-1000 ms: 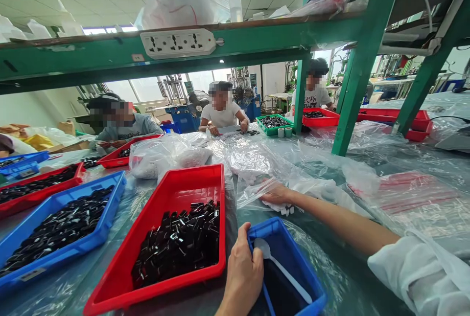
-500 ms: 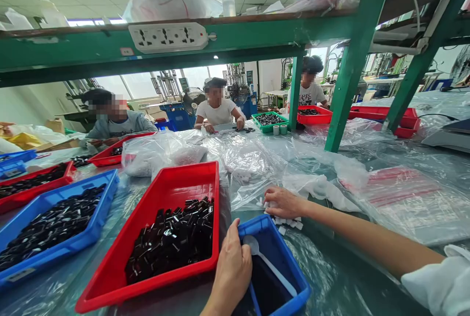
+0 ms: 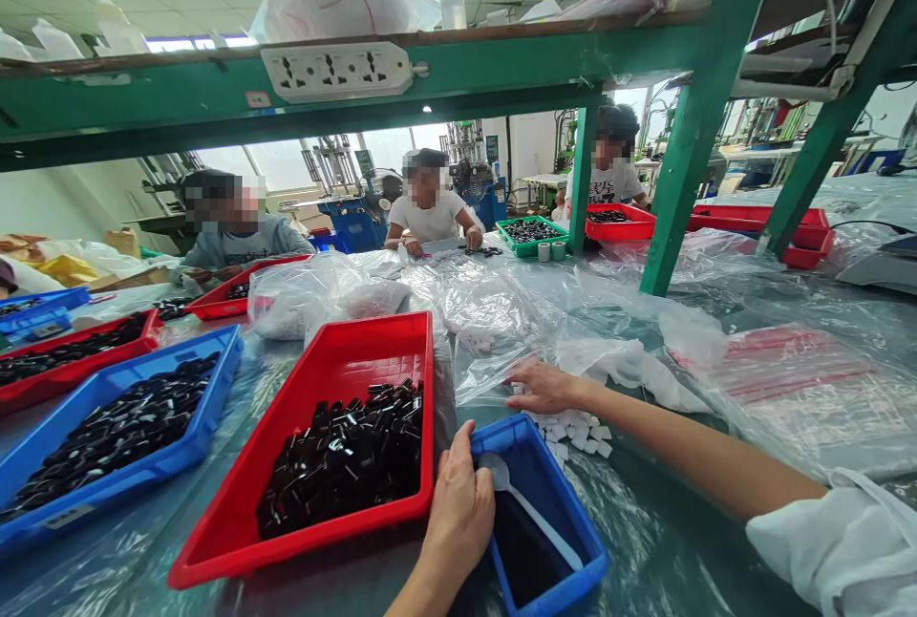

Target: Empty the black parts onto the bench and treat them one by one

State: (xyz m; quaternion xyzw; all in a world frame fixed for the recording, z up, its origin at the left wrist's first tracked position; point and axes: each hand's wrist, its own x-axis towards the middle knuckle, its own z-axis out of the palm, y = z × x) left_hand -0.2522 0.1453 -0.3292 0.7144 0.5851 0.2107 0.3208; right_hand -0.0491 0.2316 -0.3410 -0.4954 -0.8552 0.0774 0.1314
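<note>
My left hand [image 3: 458,505] grips the left wall of a small blue tray [image 3: 596,555], its fingers closed on the rim. In that tray lie a white plastic spoon [image 3: 534,510] and a dark layer on the bottom. Beyond the tray, my right hand [image 3: 544,388] reaches over small white square pieces [image 3: 579,428], fingers stretched out at the mouth of a clear plastic bag [image 3: 491,373]. Some pieces show under its fingertips; whether any are held is hidden. Left of my left hand stands a red tray [image 3: 376,340] with glossy black parts [image 3: 351,455].
Left of the red tray, a blue tray [image 3: 222,364] holds more black parts. Several people sit across the table. A green shelf frame [image 3: 692,178] with a power strip [image 3: 336,71] spans above. Zip bags [image 3: 795,369] lie at the right.
My right hand has drawn slightly left over the white pieces, and more of them show beside it. The whole view has shifted slightly; my left hand stays on the blue tray.
</note>
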